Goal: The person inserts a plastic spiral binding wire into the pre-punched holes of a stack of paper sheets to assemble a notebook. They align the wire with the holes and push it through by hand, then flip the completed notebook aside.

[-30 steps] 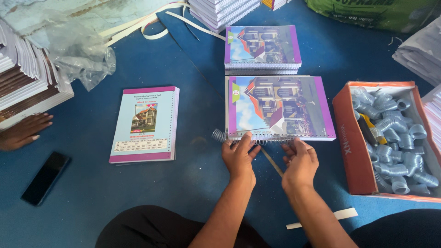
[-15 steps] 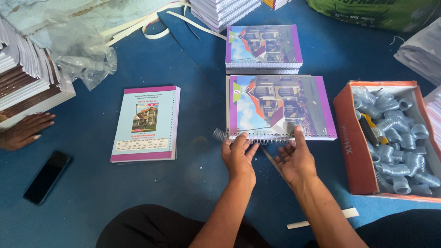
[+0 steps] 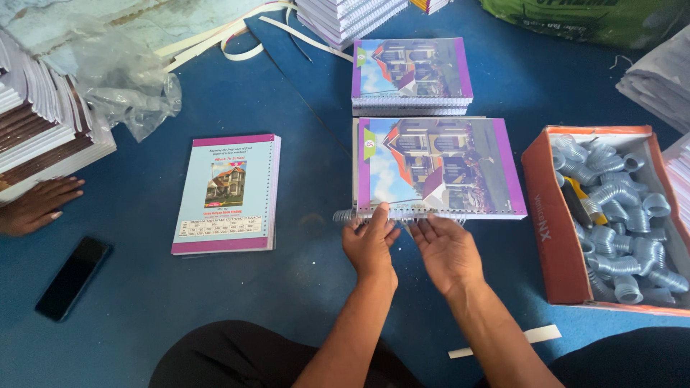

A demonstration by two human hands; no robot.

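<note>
Both hands at near edge of notebook, flat on blue floor. Left hand fingers curled, pinching spiral coil jutting from binding edge. Right hand open, fingertips on coil. Second notebook stack just behind. Box of coils at right.

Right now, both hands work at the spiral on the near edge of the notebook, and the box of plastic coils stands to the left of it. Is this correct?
Not quite. The box of plastic coils stands to the right of the notebook, not the left; the head view shows it. The rest holds: the left hand and right hand both work at the spiral on the near edge.
</note>
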